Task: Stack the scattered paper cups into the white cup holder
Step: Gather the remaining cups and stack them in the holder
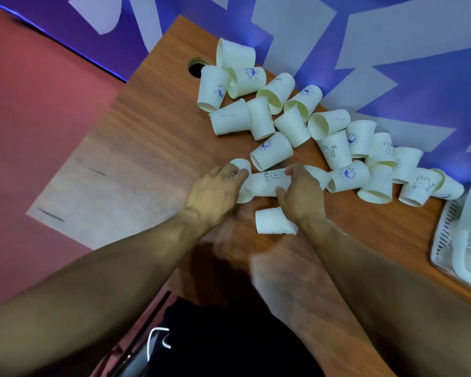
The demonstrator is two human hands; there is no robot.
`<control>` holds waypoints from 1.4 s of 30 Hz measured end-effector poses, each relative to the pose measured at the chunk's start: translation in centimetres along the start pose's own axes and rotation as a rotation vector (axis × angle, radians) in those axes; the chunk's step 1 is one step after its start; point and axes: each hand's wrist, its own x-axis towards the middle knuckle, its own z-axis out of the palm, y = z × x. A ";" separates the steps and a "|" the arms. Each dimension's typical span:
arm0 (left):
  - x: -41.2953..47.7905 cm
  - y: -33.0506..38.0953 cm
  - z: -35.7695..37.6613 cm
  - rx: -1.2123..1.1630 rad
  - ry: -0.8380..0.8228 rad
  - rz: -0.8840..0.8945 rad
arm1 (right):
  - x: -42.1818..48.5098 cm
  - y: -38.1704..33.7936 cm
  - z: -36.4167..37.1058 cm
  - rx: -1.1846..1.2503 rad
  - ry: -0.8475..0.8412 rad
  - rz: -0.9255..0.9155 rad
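Several white paper cups (pixel 272 107) lie scattered on their sides along the far edge of the wooden table (pixel 158 137). My left hand (pixel 215 191) grips a cup (pixel 241 165) at the left end of a short row of cups lying on their sides. My right hand (pixel 301 194) grips the "HELLO" cup (pixel 268 182) of that row from the right. Another cup (pixel 273 221) lies on its side just under my right wrist. The white cup holder (pixel 462 246) sits at the right edge, partly cut off.
A round cable hole (pixel 195 67) is in the table's far left corner. A blue and white patterned wall (pixel 392 63) runs behind the cups. Red floor (pixel 25 118) lies to the left, and a dark seat (pixel 229 344) below.
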 end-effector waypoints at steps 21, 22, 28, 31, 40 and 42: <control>0.5 -0.1 -1.2 0.109 0.007 -0.004 | -1.7 -1.6 -0.3 -0.107 0.100 -0.250; 0.4 -0.1 -1.1 0.165 0.027 0.051 | -1.8 -1.6 -0.4 -0.107 0.105 -0.254; -0.8 0.3 0.0 0.235 0.008 0.168 | -2.6 -1.7 -0.6 -0.104 0.117 -0.271; -1.2 0.4 0.4 0.206 0.102 0.196 | -3.2 -1.4 -0.7 -0.109 0.131 -0.288; -1.0 3.3 -1.9 0.216 0.298 0.277 | -5.1 0.7 -3.3 -0.064 0.244 -0.288; -0.6 5.0 -2.8 0.225 0.325 0.315 | -5.7 1.6 -4.4 -0.065 0.303 -0.305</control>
